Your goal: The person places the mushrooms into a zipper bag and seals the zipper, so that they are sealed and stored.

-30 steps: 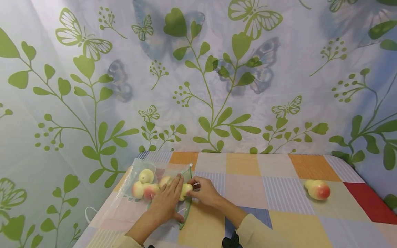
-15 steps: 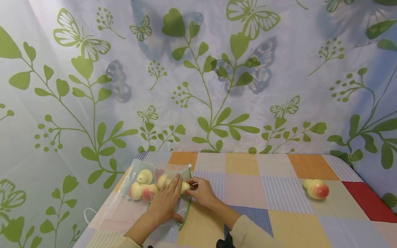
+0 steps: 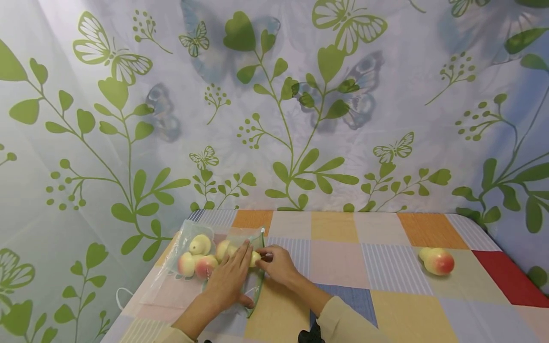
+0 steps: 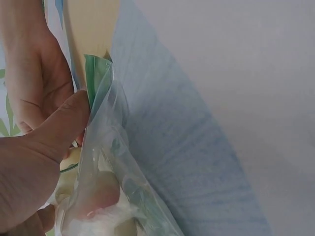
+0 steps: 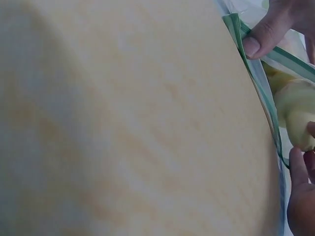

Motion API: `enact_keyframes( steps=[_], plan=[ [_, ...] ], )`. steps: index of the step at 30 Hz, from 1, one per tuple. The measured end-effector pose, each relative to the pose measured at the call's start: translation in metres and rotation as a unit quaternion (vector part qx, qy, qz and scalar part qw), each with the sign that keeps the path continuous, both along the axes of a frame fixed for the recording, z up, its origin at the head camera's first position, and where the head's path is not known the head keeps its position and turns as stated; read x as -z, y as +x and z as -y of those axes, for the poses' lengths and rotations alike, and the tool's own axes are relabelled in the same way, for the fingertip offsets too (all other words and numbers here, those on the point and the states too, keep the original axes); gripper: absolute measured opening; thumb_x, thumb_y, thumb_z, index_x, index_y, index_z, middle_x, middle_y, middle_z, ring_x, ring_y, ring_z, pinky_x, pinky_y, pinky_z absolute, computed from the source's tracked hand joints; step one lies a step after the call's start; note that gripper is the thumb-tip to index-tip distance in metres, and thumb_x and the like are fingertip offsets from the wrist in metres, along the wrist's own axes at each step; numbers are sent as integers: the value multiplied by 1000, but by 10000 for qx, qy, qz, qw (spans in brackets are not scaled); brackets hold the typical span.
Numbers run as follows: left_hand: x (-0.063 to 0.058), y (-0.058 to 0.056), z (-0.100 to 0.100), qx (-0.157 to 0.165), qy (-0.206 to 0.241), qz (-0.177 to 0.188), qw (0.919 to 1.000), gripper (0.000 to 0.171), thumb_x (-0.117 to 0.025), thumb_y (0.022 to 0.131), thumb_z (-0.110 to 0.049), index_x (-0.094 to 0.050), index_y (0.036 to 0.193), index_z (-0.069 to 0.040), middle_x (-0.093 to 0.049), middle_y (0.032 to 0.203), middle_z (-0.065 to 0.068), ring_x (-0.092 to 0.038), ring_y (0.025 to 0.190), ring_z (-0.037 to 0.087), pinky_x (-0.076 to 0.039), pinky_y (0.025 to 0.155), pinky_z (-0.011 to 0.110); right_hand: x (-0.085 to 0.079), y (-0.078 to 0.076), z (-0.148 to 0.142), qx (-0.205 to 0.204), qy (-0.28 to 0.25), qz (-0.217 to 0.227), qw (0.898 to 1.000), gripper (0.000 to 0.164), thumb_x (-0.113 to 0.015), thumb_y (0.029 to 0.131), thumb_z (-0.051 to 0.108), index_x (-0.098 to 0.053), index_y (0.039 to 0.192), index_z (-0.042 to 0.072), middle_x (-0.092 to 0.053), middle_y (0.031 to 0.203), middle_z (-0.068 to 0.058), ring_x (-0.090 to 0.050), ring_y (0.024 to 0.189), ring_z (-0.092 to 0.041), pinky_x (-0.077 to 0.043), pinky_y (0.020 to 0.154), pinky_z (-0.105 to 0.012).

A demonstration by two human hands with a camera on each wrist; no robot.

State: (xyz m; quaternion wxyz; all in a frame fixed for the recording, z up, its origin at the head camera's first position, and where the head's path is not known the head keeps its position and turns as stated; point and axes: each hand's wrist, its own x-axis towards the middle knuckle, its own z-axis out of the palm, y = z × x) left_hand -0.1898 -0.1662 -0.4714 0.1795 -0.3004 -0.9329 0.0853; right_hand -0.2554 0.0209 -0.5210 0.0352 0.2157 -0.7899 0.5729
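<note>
A clear zip bag (image 3: 171, 290) with a green-edged mouth lies on the table, its opening facing right. Several yellow pears with red blush, such as one pear (image 3: 206, 267), sit inside. My left hand (image 3: 227, 278) lies over the bag with fingers extended; in the right wrist view its thumb (image 5: 253, 46) touches the green zip edge (image 5: 266, 110). At the mouth, my right hand (image 3: 280, 267) pinches the narrow end of another pear (image 5: 298, 120), whose body is within the bag. Part of that pear is hidden by my left hand in the head view.
A single pear (image 3: 438, 261) lies on the right of the patchwork tablecloth (image 3: 334, 262). Behind the table hangs a curtain (image 3: 274, 119) printed with leaves and butterflies. A white cord loop (image 3: 122, 297) shows at the table's left edge.
My right hand has moved slightly left, pushing the pinched pear farther into the bag. The pears inside have shifted a little left. My left hand has stayed almost in place.
</note>
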Motion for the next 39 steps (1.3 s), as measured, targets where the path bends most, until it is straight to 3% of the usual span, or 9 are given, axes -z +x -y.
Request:
enact_keyframes(
  steps=[7, 14, 17, 24, 31, 39],
  plan=[
    [-1, 1, 0, -52, -81, -57, 9999, 145, -89, 49, -72, -32, 156, 8, -30, 164, 24, -41, 145, 33, -46, 106, 53, 2, -5, 9, 67, -33, -34, 10000, 24, -82, 88, 6, -74, 110, 1, -70, 101, -5, -72, 90, -22, -59, 74, -28],
    [1, 0, 1, 2, -41, -40, 10000, 145, -88, 50, -71, -32, 156, 8, -30, 164, 23, -41, 145, 34, -46, 105, 54, -1, -4, 16, 49, -352, 117, 9993, 22, -84, 87, 8, -74, 104, 1, -72, 100, -7, -74, 87, -22, -60, 70, -27],
    [1, -1, 1, 0, 11, -1, 10000, 145, -89, 50, -70, -31, 156, 8, -30, 164, 23, -41, 145, 33, -46, 105, 55, -2, -3, 20, -22, -295, 261, 9992, 21, -82, 90, 11, -75, 107, 2, -73, 104, -7, -74, 90, -23, -60, 71, -30],
    [2, -1, 1, -39, 129, 108, 9999, 144, -90, 50, -69, -30, 157, 8, -29, 164, 23, -40, 146, 31, -46, 105, 55, -3, -2, 26, -496, -294, 778, 9953, 34, -75, 95, 8, -71, 128, 5, -71, 122, -9, -70, 110, -28, -57, 91, -41],
    [0, 2, 1, -89, -57, 7, 9999, 145, -88, 51, -71, -30, 157, 9, -30, 164, 24, -40, 146, 30, -45, 106, 53, -7, -6, 10, -909, -588, 989, 9892, 29, -70, 96, 0, -69, 124, -3, -69, 122, -14, -68, 113, -34, -58, 89, -37],
    [1, 1, 0, -141, -84, 56, 9998, 145, -88, 50, -71, -30, 157, 9, -29, 165, 23, -40, 146, 29, -45, 107, 51, -16, -7, -10, -980, -438, 996, 9892, 31, -72, 94, 1, -68, 124, -7, -68, 122, -20, -68, 111, -34, -59, 87, -37]
  ],
)
